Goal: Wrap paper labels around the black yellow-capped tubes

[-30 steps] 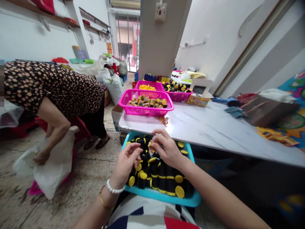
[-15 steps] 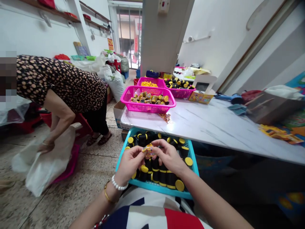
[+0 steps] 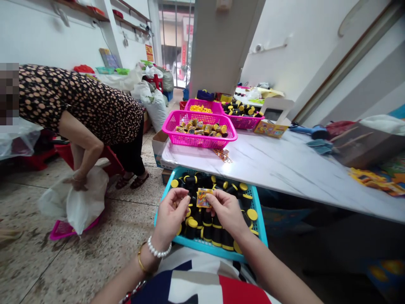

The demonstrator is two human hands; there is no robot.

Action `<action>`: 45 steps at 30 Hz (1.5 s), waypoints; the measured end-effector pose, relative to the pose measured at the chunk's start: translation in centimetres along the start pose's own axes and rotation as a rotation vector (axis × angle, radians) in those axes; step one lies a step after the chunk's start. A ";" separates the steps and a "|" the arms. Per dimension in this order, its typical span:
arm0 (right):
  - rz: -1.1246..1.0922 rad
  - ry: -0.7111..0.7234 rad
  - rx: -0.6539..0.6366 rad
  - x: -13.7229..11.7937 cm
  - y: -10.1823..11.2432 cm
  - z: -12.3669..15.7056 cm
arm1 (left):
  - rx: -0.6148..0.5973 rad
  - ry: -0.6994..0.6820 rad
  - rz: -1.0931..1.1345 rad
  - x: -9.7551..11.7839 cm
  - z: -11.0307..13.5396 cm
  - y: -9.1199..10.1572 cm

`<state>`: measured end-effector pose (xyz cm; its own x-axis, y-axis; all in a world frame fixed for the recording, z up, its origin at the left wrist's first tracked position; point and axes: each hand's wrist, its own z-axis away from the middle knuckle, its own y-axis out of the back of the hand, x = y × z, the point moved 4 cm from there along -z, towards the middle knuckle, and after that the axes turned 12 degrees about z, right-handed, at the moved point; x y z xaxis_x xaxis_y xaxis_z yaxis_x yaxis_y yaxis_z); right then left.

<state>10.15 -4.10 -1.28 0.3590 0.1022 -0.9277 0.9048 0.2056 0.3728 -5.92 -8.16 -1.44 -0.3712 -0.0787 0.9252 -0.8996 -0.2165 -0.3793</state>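
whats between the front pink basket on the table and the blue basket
In the head view, a shiny orange printed piece lies there, on a strip of the white tabletop.

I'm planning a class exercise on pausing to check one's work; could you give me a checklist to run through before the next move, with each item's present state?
1. Printed piece held: ok, the right hand pinches its right side.
2. Printed face visible: ok, it faces the camera.
3. Left hand free: cannot tell, its fingers are curled and partly hidden.
4. Blue basket within reach: ok, directly below both hands.
5. Bottles in it all upright: not ok, several lie on their sides.
6. Other person clear of these hands: ok, bending over a white sack well to the left.
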 end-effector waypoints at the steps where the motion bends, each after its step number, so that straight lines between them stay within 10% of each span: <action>1: 0.021 0.010 0.019 0.0 0.0 0.1 | 0.015 -0.018 0.000 0.2 0.2 0.0; 18: 0.482 0.417 0.120 -1.7 -1.1 1.4 | -0.041 -0.146 -0.173 1.0 0.6 0.3; 27: 0.637 0.568 -0.023 -2.2 -2.4 0.2 | 0.055 0.143 0.056 -1.4 0.1 2.0; 39: 0.861 0.347 0.332 -13.8 10.8 -21.6 | 0.009 0.255 0.168 -2.5 -0.7 2.8; 45: 0.886 0.343 0.020 -8.1 7.2 -13.7 | 0.108 0.243 0.222 -2.0 -0.3 5.8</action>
<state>10.61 9.93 9.13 0.8328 0.4935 -0.2507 0.3407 -0.1000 0.9348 -10.47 -9.00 -5.49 -0.6107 0.0956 0.7861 -0.7661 -0.3226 -0.5559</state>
